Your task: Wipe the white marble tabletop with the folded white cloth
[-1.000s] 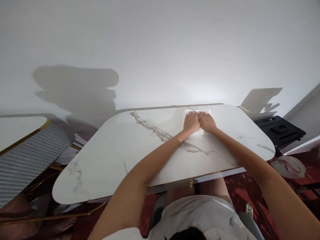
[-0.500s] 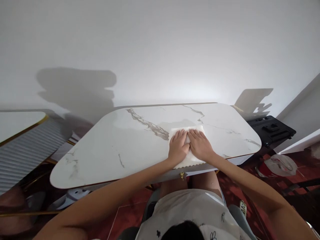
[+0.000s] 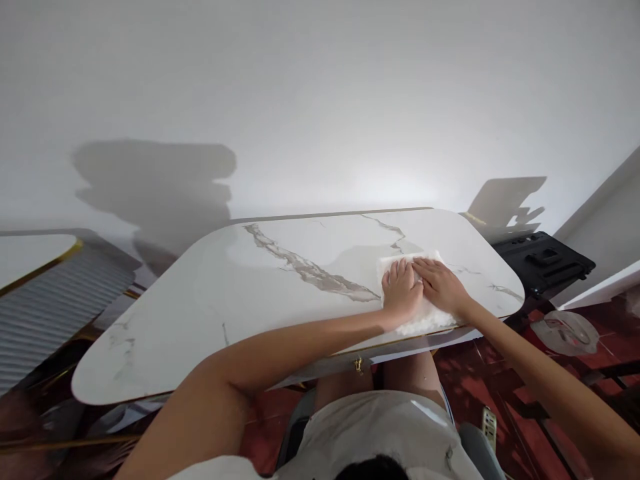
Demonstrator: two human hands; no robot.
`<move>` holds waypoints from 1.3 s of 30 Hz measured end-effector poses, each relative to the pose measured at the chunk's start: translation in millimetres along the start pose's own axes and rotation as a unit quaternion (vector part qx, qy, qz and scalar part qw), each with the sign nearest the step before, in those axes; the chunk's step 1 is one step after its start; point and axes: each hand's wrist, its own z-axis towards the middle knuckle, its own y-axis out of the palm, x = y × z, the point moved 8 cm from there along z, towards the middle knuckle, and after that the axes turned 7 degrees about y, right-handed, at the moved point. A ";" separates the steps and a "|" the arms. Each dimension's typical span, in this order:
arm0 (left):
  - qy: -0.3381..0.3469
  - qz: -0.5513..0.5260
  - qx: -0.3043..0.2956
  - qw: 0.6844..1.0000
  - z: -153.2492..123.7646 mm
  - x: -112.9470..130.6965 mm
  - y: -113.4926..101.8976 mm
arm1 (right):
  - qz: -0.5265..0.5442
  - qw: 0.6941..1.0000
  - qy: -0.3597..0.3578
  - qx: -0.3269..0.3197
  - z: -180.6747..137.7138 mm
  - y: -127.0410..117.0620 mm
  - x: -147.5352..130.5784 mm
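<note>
A white cloth [image 3: 426, 323] with an uneven edge lies flat on a white marble-patterned tabletop [image 3: 185, 313], right of its middle and near the front edge. My left hand [image 3: 402, 292] presses on the cloth's left part, fingers stretched forward and a little apart. Close against it, my right hand [image 3: 443, 287] rests flat on the cloth's right part, its fingers pointing to the left and forward. Neither hand is curled round the cloth. Grey-brown veins run across the tabletop, and a small gold knob [image 3: 359, 365] shows below its front edge.
Behind the tabletop rises a white wall [image 3: 320, 107]. A black case [image 3: 545, 260] stands off its right end, with a clear plastic container [image 3: 565, 332] on the red floor below. At the left is another table [image 3: 35, 257] with a gold edge and ribbed side.
Both hands and the cloth have slid to the right along the tabletop. My left forearm now reaches farther across the front edge. The view has shifted slightly.
</note>
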 end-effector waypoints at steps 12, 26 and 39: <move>0.041 0.061 0.085 0.994 130.5 -42.6 -31.3 | -0.051 0.998 0.031 -0.021 141.5 28.9 44.5; 0.038 0.104 0.122 0.986 217.9 -72.2 -46.6 | 0.001 1.000 -0.013 -0.002 239.4 50.5 92.0; 0.076 0.114 0.093 0.986 203.7 -14.7 -8.7 | 0.002 0.998 0.061 0.029 183.3 31.5 138.5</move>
